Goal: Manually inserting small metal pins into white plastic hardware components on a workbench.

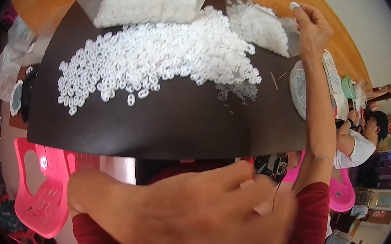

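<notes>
My right hand (315, 32) is stretched out over the far right of the table, beside a clear bag of small white parts (259, 27). Its thumb and forefinger pinch a small white plastic piece (294, 6). Close to the camera, my left hand (201, 212) is raised in front of my body, smeared by motion, and its fingers cannot be made out. On the dark tabletop (166, 128) spreads a heap of white oval two-hole plastic pieces (164, 55). Small thin grey metal pieces (238, 92) lie in a pile at the heap's right end.
A large clear bag of white pieces (146, 2) stands behind the heap. Two thin sticks (274, 81) lie near a round tub (298, 92) at the right. A pink chair (43, 187) stands at lower left. Another person (356, 140) sits at the right.
</notes>
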Motion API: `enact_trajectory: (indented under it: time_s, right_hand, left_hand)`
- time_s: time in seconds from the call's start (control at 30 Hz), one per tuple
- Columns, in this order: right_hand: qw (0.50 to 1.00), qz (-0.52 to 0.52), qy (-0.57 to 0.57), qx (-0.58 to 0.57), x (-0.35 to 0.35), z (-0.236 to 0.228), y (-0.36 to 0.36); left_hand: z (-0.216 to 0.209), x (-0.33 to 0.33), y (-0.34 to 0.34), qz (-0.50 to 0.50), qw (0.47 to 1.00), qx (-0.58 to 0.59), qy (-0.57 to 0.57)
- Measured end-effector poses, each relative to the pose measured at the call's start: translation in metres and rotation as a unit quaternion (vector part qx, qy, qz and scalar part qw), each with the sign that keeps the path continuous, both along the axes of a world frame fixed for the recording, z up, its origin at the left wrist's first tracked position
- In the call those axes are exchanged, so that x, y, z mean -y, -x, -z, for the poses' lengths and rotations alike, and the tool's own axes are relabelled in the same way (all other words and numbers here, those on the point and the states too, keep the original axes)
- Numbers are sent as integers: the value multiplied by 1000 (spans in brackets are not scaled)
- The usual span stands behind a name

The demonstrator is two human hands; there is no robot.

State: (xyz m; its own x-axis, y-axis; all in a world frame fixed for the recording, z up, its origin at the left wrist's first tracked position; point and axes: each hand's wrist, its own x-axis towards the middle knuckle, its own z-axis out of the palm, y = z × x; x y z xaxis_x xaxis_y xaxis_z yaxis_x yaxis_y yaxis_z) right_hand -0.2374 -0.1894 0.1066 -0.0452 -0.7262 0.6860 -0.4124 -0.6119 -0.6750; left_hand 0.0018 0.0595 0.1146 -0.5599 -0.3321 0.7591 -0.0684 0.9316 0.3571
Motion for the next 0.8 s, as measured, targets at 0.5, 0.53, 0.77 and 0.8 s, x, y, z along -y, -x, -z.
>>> enact_trajectory:
  time_s: [0.5,0.53,0.77,0.8]
  right_hand:
    - [881,152,232,-383,6,25,-9]
    - [878,102,272,-381,-8,30,-18]
    - [896,-74,247,-362,-78,51,-52]
    - [896,-73,247,-362,-83,52,-51]
  left_hand:
    - [115,13,-60,-375,922,66,-74]
    - [120,21,-63,-419,904,66,-45]
    - [138,66,-65,-473,868,147,25]
    - [139,70,-64,-470,867,165,28]
